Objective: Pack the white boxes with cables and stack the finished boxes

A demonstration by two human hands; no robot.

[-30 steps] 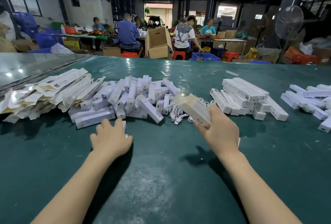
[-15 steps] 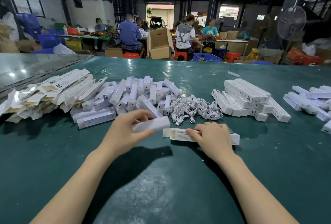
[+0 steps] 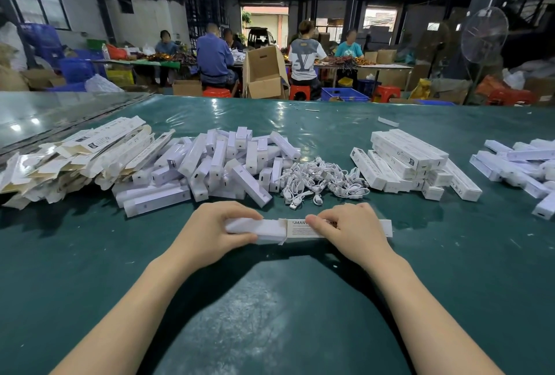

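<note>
**Item 1: white inner box** (image 3: 255, 230). It lies low over the counter (image 3: 270, 299) with its long axis running left to right. Its right end points into the open mouth of the printed sleeve (image 3: 298, 228) and meets it. It may have just entered, but the flaps hide the joint. The left hand (image 3: 214, 232) grips it, thumb on the near side and fingers curled over the far edge.

**Item 2: printed sleeve.** Same axis, in line with the box, lettered face up. The right hand (image 3: 353, 232) holds its middle under curled fingers, and its closed end juts out to that hand's right.

**Change:** half a second ago the left hand held the box raised and apart from the sleeve. Now the two are end to end.

**Item 3: cables** (image 3: 324, 179). A loose white heap just beyond the right hand.

**Item 4: unpacked white boxes** (image 3: 216, 161). A jumbled pile beyond the left hand, with flat cartons (image 3: 84, 155) further to its left.

**Item 5: finished boxes** (image 3: 408, 158). Stacked beyond and to the right of the right hand.
</note>
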